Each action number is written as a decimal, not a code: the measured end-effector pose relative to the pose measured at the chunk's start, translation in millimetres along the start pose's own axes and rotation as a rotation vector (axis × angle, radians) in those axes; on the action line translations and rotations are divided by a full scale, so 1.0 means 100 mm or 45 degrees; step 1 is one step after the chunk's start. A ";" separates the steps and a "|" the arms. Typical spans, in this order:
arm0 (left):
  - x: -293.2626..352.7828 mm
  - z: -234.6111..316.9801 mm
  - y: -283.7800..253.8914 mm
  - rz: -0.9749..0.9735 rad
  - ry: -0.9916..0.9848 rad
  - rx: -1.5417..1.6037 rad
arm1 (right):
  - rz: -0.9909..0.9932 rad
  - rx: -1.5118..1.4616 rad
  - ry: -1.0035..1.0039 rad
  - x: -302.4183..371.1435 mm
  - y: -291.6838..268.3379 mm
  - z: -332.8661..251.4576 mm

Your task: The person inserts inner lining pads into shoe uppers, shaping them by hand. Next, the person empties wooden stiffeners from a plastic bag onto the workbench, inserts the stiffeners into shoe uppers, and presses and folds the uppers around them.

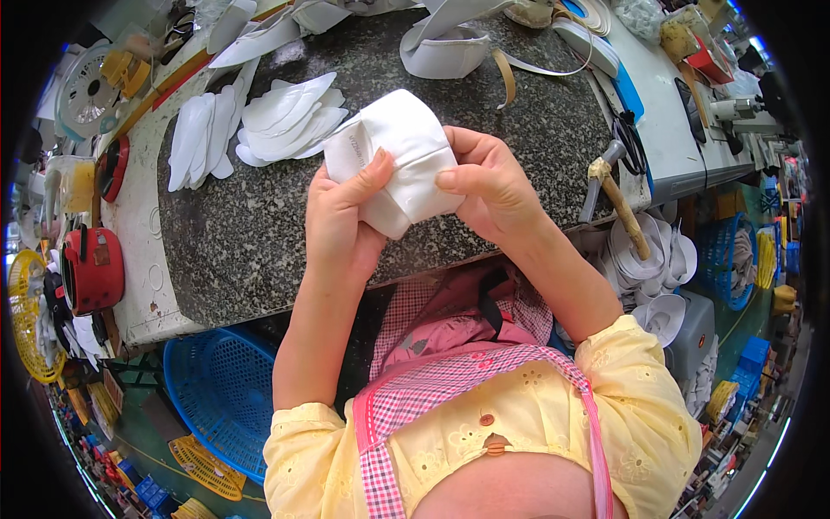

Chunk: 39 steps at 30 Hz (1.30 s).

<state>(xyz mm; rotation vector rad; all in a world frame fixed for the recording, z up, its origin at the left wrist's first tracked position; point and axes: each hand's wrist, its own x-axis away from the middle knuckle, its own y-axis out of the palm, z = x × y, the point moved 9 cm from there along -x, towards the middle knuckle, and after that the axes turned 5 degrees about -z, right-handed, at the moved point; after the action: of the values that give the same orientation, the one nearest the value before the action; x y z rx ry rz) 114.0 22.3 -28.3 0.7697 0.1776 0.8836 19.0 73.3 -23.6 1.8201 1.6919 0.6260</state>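
A white stitched shoe upper is held over the near part of the dark speckled stone slab. My left hand is closed on its left side, the thumb pressed onto the white face near some faint print. On the right edge, my right hand pinches the same piece between thumb and fingers. A seam runs across the middle of the upper; its underside is hidden. Beyond my left hand lie two fanned piles of flat white sole-shaped pieces, a right pile and a left pile.
Another white upper and a tan strip lie at the slab's far side. A wooden-handled hammer rests at the right edge, above stacked white uppers. A red container stands left; a blue basket sits below the table.
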 end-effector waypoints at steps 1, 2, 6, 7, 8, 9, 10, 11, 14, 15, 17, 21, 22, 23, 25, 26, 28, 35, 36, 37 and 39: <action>0.00 -0.05 0.02 -0.030 -0.044 0.074 | -0.026 -0.076 0.021 0.02 0.02 0.01; 0.00 -0.08 0.05 -0.062 -0.087 0.148 | -0.054 -0.151 0.042 0.04 0.04 0.02; 0.05 -0.06 0.16 -0.124 -0.160 0.077 | -0.111 -0.190 0.031 0.10 -0.04 0.00; 0.06 0.07 0.19 -0.172 -0.007 -0.171 | -0.113 -0.029 -0.050 0.10 -0.06 -0.09; 0.09 0.20 0.24 -0.211 0.146 -0.421 | -0.115 0.126 -0.126 0.11 -0.03 -0.16; 0.12 0.27 0.28 -0.187 0.253 -0.589 | -0.044 0.271 -0.135 0.14 0.02 -0.19; 0.13 0.27 0.30 -0.184 0.252 -0.591 | -0.045 0.268 -0.132 0.15 0.04 -0.18; 0.14 0.30 0.34 -0.182 0.281 -0.613 | -0.056 0.267 -0.149 0.16 0.06 -0.20; 0.10 0.27 0.31 -0.216 0.218 -0.496 | -0.100 0.172 -0.156 0.15 0.03 -0.21; 0.08 0.20 0.30 -0.252 0.122 -0.356 | -0.131 0.078 -0.147 0.15 0.02 -0.19; 0.11 0.15 0.29 -0.265 0.076 -0.286 | -0.116 -0.038 -0.093 0.17 0.01 -0.14; 0.09 0.04 0.29 -0.313 -0.046 -0.122 | -0.081 -0.262 -0.029 0.16 -0.03 -0.03; 0.09 0.02 0.26 -0.316 -0.043 -0.121 | -0.083 -0.259 -0.031 0.16 -0.04 -0.02; 0.08 0.02 0.21 -0.311 -0.021 -0.159 | -0.072 -0.220 -0.064 0.17 -0.08 -0.03; 0.04 0.06 0.16 -0.382 -0.014 -0.213 | -0.061 -0.179 -0.101 0.17 -0.11 -0.06; 0.03 0.14 0.14 -0.383 -0.013 -0.213 | -0.061 0.022 -0.167 0.17 -0.12 -0.13; 0.04 0.23 0.23 -0.477 -0.100 -0.016 | -0.060 0.222 -0.232 0.18 -0.10 -0.20; 0.06 0.25 0.23 -0.271 0.159 -0.619 | -0.033 0.370 -0.052 0.09 0.02 -0.14; 0.06 0.24 0.23 -0.278 0.161 -0.480 | -0.074 0.379 -0.025 0.09 0.05 -0.14; 0.07 0.22 0.23 -0.283 0.162 -0.480 | -0.073 0.381 -0.029 0.09 0.05 -0.14; 0.04 0.08 0.17 -0.275 -0.003 -0.091 | -0.162 0.116 -0.039 0.06 0.10 -0.10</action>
<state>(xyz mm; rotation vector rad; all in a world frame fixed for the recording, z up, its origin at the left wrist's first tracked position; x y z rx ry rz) 109.4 27.1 -10.5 0.6709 0.2220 0.6806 20.4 79.5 -9.7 1.7576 1.8261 0.4726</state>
